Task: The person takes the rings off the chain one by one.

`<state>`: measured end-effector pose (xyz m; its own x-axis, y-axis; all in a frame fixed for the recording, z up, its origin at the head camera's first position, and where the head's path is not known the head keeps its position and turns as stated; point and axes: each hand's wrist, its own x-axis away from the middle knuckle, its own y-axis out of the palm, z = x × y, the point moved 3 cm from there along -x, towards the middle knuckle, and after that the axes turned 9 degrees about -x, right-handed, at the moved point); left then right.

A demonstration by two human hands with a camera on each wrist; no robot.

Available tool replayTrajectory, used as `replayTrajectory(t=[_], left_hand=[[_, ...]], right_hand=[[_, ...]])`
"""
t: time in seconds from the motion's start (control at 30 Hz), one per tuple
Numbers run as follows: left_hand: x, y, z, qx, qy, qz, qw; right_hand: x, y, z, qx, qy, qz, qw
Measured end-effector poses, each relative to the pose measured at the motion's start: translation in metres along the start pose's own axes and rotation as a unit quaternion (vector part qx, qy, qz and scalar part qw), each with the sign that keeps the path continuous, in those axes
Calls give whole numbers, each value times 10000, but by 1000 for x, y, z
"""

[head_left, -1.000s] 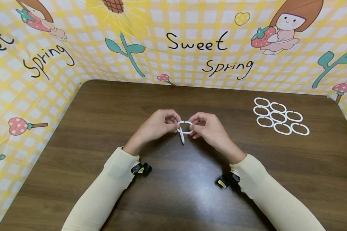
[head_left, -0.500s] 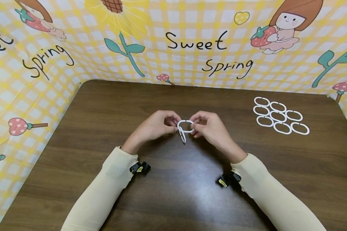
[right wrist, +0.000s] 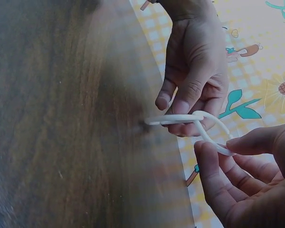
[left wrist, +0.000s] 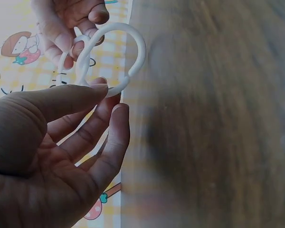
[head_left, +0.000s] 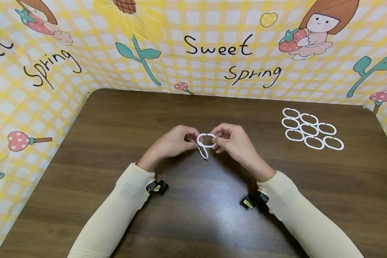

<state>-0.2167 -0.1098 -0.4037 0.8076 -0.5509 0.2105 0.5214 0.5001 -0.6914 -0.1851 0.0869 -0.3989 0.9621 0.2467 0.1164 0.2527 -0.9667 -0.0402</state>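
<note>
Two white oval plastic links are joined, one passing through the other. My right hand (head_left: 237, 141) pinches the upper link (head_left: 209, 146) at its right side between thumb and fingertips. From its left end the second link (head_left: 207, 155) slants down toward me. My left hand (head_left: 174, 141) pinches this second link near the join; in the left wrist view its thumb and finger are on the link (left wrist: 142, 47) close to a small gap in it. The right wrist view shows the right fingertips on the other link (right wrist: 205, 135). Both hands are over the table's middle.
Several loose white links (head_left: 337, 149) lie grouped at the back right of the brown wooden table (head_left: 193, 215). A yellow checked cloth (head_left: 206, 21) with printed figures stands along the back and left edges.
The lower link has swung slightly to the right and now shows more of its opening. Both hands keep their pinch and have barely shifted.
</note>
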Motion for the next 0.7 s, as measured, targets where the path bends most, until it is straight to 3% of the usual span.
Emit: replayTrajectory(t=[0.33, 0.7], left_hand=[[0, -2, -2, 4, -109, 79, 9999], [1, -2, -4, 638, -81, 88, 9979]], right_hand=[[1, -3, 2, 9, -15, 64, 10000], [1, -7, 4, 118, -49, 125, 9998]])
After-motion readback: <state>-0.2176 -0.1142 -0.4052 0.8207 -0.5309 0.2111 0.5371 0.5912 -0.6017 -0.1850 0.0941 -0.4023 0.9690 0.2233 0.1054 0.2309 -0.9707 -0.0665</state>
